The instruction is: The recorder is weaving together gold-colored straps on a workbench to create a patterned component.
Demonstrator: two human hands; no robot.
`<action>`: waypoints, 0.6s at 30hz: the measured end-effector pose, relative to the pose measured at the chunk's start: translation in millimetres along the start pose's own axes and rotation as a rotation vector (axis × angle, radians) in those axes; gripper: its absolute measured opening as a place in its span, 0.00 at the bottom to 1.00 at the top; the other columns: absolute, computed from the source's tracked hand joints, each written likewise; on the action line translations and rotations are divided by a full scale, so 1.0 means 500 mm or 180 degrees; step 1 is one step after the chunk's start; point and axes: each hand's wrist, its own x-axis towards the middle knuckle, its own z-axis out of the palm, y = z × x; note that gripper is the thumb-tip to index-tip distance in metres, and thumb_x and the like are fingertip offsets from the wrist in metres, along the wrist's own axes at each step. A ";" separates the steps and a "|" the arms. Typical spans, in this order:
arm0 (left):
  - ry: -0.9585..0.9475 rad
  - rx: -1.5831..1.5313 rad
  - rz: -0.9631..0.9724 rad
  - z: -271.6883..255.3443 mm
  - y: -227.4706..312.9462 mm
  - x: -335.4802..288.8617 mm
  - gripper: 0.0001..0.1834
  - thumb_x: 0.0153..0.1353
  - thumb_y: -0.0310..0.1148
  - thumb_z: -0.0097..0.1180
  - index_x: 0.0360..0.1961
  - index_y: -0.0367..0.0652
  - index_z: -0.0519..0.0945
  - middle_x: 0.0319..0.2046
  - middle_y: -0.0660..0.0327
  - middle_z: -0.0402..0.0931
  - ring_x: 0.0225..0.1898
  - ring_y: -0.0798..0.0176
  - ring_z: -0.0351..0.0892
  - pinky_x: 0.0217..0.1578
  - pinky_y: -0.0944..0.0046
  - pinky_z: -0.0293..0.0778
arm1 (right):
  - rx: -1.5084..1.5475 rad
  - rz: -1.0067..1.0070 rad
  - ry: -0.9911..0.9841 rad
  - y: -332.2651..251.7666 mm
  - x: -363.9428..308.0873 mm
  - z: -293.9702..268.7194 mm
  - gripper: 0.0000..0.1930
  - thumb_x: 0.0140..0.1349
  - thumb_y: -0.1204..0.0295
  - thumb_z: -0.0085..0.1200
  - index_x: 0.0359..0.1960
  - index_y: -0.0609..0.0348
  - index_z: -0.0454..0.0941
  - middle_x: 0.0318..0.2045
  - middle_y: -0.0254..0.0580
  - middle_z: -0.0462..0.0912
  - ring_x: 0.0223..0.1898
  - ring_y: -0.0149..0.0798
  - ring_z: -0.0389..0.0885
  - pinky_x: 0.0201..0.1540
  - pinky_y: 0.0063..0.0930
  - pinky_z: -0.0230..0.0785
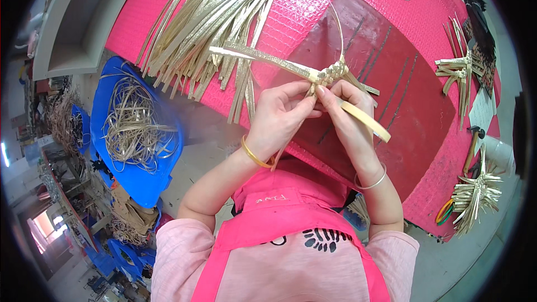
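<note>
Close in front of my chest, both hands are at a small braided piece of gold strips (331,72). Its plaited part sticks out just beyond my fingertips. My left hand (282,113) pinches the near side of the braid between thumb and fingers. From the other side my right hand (349,116) is closed on it, thumb beside my left thumb. One wide gold strip (263,57) runs from the braid to the far left, and a thin one arches upward. A pale gold strip end (372,124) curves out past my right hand. My fingers hide the lower part of the braid.
A dark red mat (425,117) lies on the pink-covered table (313,8). Loose gold strips (218,17) are heaped at the far left. Woven gold pieces (461,66) and a hammer (471,148) are at the right. A blue bag (98,103) holding tangled strips stands left of the table.
</note>
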 end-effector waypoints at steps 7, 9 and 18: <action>0.0016 0.0200 -0.0037 -0.013 0.006 0.011 0.13 0.57 0.29 0.45 0.38 0.28 0.71 0.26 0.55 0.74 0.22 0.68 0.75 0.22 0.75 0.72 | 0.0778 -0.0065 -0.0051 0.018 -0.032 -0.024 0.06 0.53 0.73 0.50 0.28 0.65 0.72 0.27 0.32 0.73 0.25 0.21 0.66 0.24 0.13 0.58; -0.0505 -0.1048 -0.0520 -0.017 -0.001 0.014 0.12 0.57 0.29 0.45 0.39 0.31 0.70 0.22 0.57 0.72 0.15 0.68 0.71 0.16 0.77 0.69 | 0.1107 -0.0060 0.0073 0.024 -0.045 -0.013 0.07 0.53 0.73 0.50 0.29 0.65 0.71 0.27 0.32 0.73 0.25 0.21 0.67 0.25 0.13 0.58; -0.1299 -0.1136 -0.1026 -0.016 0.019 0.023 0.17 0.53 0.27 0.50 0.45 0.38 0.66 0.21 0.57 0.71 0.15 0.68 0.71 0.15 0.77 0.69 | 0.3291 0.0280 0.0305 0.029 -0.053 0.026 0.07 0.49 0.80 0.50 0.31 0.61 0.72 0.28 0.34 0.74 0.32 0.25 0.71 0.34 0.19 0.63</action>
